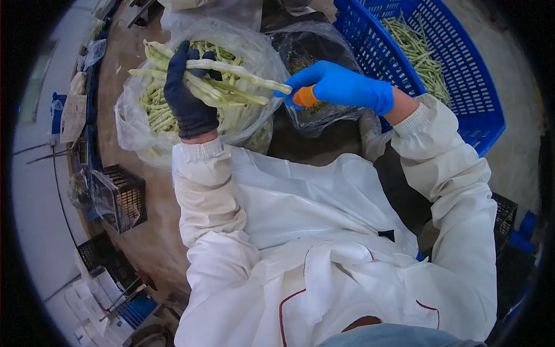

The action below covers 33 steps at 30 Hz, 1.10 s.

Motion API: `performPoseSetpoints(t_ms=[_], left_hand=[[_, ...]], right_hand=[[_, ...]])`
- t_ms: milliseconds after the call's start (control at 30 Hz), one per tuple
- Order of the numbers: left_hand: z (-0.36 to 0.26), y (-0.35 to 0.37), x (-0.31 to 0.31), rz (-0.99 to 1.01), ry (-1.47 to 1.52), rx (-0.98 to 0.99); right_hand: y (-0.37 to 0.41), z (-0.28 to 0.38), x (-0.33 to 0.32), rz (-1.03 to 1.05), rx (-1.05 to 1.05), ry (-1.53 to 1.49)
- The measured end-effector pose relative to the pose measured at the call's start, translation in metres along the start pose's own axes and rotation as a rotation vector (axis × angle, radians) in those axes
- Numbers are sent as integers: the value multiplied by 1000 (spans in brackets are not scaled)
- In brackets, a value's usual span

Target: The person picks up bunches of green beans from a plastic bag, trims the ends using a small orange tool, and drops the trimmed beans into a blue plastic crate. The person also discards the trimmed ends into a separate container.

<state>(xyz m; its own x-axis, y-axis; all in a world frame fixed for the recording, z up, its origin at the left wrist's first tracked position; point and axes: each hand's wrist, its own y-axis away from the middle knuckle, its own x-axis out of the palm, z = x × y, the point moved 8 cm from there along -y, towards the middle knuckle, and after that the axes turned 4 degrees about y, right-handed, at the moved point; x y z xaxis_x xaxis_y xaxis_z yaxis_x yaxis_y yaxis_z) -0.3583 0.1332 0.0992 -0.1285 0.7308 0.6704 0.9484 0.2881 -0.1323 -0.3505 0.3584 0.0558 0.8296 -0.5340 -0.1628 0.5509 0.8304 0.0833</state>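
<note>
My left hand [189,101], in a dark glove, is closed around a bunch of long pale green beans [243,73]. Their ends stick out to the right above an open clear plastic bag [130,130] full of more beans [156,111]. My right hand [350,88], in a blue glove, grips a small tool with an orange handle [305,96]; its working end is hidden. The fingertips of that hand meet the tip of the longest bean.
Below my right hand sits a dark plastic bag [341,43] with green-brown scraps inside. A blue slotted crate [471,69] holding thin green beans [417,55] stands at the upper right. Black crates [124,196] are on the floor at left.
</note>
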Motion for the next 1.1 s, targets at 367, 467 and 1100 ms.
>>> performPoseSetpoints(t_ms=[367, 467, 1100], left_hand=[[6, 5, 11, 11, -12, -28], [15, 10, 20, 67, 21, -66], [72, 52, 75, 312, -219, -387]], right_hand=[[5, 4, 1, -52, -122, 366], [4, 15, -2, -168, -162, 111], [77, 18, -159, -791, -110, 516]])
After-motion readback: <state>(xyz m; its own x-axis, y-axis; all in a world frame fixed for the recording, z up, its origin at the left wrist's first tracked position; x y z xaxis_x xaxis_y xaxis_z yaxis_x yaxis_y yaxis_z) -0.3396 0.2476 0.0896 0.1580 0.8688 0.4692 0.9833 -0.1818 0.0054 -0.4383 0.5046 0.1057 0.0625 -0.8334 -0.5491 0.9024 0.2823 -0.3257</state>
